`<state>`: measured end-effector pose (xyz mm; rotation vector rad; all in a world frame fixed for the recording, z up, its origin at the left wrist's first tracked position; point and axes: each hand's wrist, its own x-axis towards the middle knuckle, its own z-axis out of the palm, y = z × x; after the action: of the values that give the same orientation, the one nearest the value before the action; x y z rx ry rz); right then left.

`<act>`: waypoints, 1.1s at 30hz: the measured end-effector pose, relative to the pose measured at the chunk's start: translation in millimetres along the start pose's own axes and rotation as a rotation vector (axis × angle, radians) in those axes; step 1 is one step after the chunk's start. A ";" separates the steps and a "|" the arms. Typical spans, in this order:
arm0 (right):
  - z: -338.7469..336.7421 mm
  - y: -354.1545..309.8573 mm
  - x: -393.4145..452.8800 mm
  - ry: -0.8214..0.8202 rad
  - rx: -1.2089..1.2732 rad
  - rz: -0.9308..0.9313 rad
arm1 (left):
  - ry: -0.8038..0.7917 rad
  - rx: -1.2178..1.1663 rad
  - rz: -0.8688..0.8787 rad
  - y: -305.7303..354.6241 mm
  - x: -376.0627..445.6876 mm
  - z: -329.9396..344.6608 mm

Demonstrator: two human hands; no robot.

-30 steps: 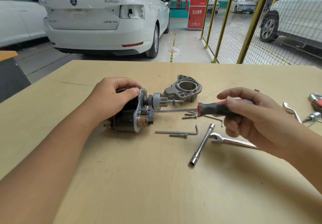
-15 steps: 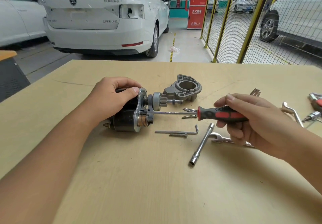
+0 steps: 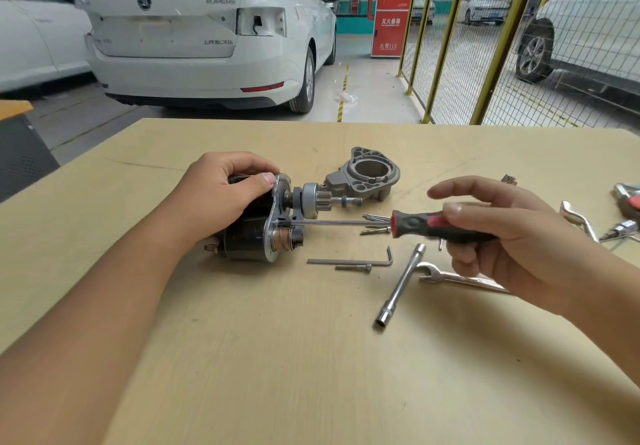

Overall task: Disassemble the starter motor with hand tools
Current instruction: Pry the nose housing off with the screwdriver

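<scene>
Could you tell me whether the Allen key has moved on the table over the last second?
No. The Allen key lies exactly where it did, between the starter motor and the socket wrench.

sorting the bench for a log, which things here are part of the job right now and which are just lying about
In use:
- starter motor, gripped by left hand
- screwdriver, held by right hand, tip at the motor's plate

Lying about:
- removed housing
- hex key
- loose bolt
- socket wrench
- spanner
- more tools at the right edge
</scene>
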<state>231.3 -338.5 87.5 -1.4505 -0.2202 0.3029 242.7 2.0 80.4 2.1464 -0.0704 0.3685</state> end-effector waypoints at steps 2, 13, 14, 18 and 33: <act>-0.1 0.5 -0.3 -0.017 0.040 -0.031 | -0.002 0.003 0.003 -0.3 0.5 -0.3; 1.2 -0.1 -1.6 -0.015 0.038 0.013 | -0.012 0.002 0.014 -4.2 2.0 -0.9; 0.1 0.2 -1.0 -0.026 0.075 -0.008 | -0.013 0.002 0.015 -4.2 2.0 -0.8; 2.0 1.7 -0.7 -0.042 0.162 -0.008 | -0.015 0.008 0.015 -4.4 2.0 -1.0; 3.0 4.4 0.4 -0.020 0.119 0.048 | -0.009 0.032 0.039 -4.9 2.6 -1.9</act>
<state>230.4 -335.1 83.5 -1.3372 -0.1810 0.3636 245.6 6.6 78.2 2.1808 -0.1131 0.3848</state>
